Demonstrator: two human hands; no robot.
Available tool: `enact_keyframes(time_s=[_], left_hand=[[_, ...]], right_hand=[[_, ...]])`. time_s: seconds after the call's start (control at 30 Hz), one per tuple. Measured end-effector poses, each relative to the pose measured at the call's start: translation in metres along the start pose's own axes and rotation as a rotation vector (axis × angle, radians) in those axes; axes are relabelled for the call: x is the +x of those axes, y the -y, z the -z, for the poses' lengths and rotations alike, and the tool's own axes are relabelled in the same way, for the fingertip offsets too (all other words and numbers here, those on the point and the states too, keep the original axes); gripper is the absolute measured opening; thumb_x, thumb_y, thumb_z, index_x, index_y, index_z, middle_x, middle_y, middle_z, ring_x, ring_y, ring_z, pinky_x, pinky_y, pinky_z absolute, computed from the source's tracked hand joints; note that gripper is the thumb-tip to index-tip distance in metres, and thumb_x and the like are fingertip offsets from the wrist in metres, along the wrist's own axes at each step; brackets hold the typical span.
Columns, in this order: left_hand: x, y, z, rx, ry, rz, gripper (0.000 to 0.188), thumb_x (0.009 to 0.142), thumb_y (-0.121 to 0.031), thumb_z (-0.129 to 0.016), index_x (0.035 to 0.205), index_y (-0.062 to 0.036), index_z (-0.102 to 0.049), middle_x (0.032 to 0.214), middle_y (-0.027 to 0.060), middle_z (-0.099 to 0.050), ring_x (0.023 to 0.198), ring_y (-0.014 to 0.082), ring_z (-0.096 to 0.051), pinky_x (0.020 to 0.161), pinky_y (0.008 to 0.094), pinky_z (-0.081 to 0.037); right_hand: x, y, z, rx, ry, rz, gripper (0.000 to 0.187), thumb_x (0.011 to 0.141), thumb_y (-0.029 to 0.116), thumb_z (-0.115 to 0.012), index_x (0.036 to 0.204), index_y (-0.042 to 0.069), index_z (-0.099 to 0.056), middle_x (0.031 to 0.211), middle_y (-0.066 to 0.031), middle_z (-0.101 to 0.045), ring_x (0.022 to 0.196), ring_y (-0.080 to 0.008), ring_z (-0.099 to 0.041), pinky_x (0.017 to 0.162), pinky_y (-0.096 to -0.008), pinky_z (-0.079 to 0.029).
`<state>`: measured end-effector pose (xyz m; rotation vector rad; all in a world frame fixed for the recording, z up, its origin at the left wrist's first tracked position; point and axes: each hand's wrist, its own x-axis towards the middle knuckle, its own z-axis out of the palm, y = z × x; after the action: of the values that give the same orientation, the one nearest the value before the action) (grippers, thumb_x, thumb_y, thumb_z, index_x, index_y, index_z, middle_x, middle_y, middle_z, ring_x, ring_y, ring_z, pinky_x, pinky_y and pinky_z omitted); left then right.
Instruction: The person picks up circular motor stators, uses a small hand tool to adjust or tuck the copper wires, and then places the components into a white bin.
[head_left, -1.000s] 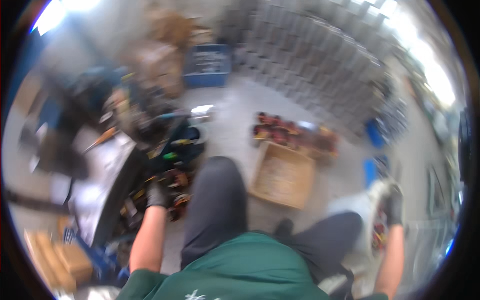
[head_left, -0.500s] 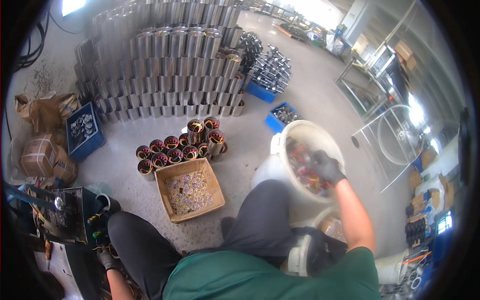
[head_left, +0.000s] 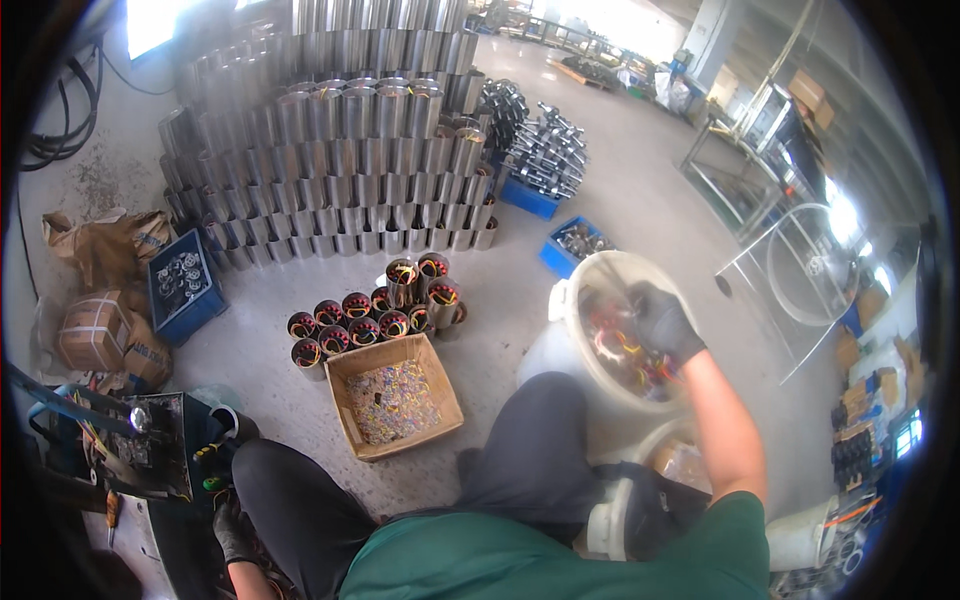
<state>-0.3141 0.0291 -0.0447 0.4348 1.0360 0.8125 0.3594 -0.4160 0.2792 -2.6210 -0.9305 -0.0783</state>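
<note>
My right hand (head_left: pixel 665 322), in a dark grey glove, reaches into a tall white plastic barrel (head_left: pixel 563 335) at my right knee. Inside lie wound motor parts (head_left: pixel 615 340) with red, yellow and dark wires. The glove touches or hovers just over them; blur and the hand's own back hide its fingertips. My left hand (head_left: pixel 232 530), gloved too, is low beside my left knee, close to a dark bench machine (head_left: pixel 150 440) and a tool with green and yellow handles (head_left: pixel 212 468). Its fingers are too dim to read.
A cardboard box (head_left: pixel 400 452) of coloured wire scraps sits before me. Behind it stand several metal cylinders (head_left: pixel 363 330) with wound cores inside. Farther back rises a stack of steel tubes (head_left: pixel 340 190). Blue crates (head_left: pixel 185 290) flank it. A second white bucket (head_left: pixel 655 440) stands beside the barrel.
The view has shifted, so the scene sits lower and further right. My right hand stays inside the barrel, its wrist bent a little differently. My left hand remains beside the machine.
</note>
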Motion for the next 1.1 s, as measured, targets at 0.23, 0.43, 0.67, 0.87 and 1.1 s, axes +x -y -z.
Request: enact_keyframes(time_s=[0.23, 0.43, 0.67, 0.87, 1.1], left_hand=[[-0.127, -0.055, -0.261, 0.758, 0.224, -0.991, 0.016, 0.088, -0.007, -0.060, 0.102, 0.0006, -0.062, 0.096, 0.0051, -0.060, 0.088, 0.0144, -0.057, 0.079, 0.0273, -0.046], [-0.164, 0.002, -0.399, 1.076, 0.825, -1.260, 0.037, 0.073, -0.012, -0.077, 0.107, -0.0049, -0.064, 0.110, 0.0135, -0.059, 0.101, 0.0295, -0.059, 0.089, 0.0378, -0.048], [-0.092, 0.101, -0.377, 1.158, 0.684, -1.092, 0.029, 0.074, -0.018, -0.075, 0.098, -0.0049, -0.069, 0.128, 0.0195, -0.051, 0.114, 0.0372, -0.049, 0.097, 0.0438, -0.044], [-0.035, 0.116, -0.359, 0.735, 0.638, -0.668, 0.016, 0.094, -0.009, -0.060, 0.104, 0.0025, -0.062, 0.110, 0.0108, -0.059, 0.092, 0.0152, -0.058, 0.080, 0.0280, -0.048], [-0.021, 0.073, -0.363, 0.363, 0.303, -0.549, 0.016, 0.097, -0.017, -0.057, 0.094, -0.0027, -0.063, 0.082, 0.0039, -0.062, 0.077, 0.0112, -0.053, 0.071, 0.0297, -0.046]], right_hand=[[0.026, 0.084, -0.020, 0.728, -0.041, 0.004, 0.053, 0.071, 0.015, -0.081, 0.114, -0.002, -0.055, 0.085, -0.0053, -0.062, 0.072, -0.0151, -0.059, 0.065, -0.0310, -0.050], [0.012, 0.199, -0.134, 1.057, 0.135, 0.152, 0.034, 0.079, 0.013, -0.077, 0.103, -0.001, -0.059, 0.087, -0.0089, -0.065, 0.071, -0.0151, -0.062, 0.067, -0.0310, -0.052], [-0.012, 0.240, -0.254, 1.307, 0.268, -0.065, 0.037, 0.075, 0.014, -0.080, 0.100, 0.002, -0.056, 0.079, -0.0020, -0.058, 0.069, -0.0099, -0.053, 0.062, -0.0301, -0.049], [-0.021, 0.241, -0.266, 1.377, 0.318, -0.018, 0.022, 0.083, 0.005, -0.070, 0.100, 0.005, -0.057, 0.092, -0.0036, -0.058, 0.084, -0.0100, -0.056, 0.070, -0.0304, -0.051], [-0.017, 0.227, -0.297, 0.997, 0.453, -0.039, 0.036, 0.080, 0.014, -0.074, 0.107, -0.001, -0.056, 0.082, -0.0042, -0.058, 0.074, -0.0118, -0.057, 0.065, -0.0304, -0.050]])
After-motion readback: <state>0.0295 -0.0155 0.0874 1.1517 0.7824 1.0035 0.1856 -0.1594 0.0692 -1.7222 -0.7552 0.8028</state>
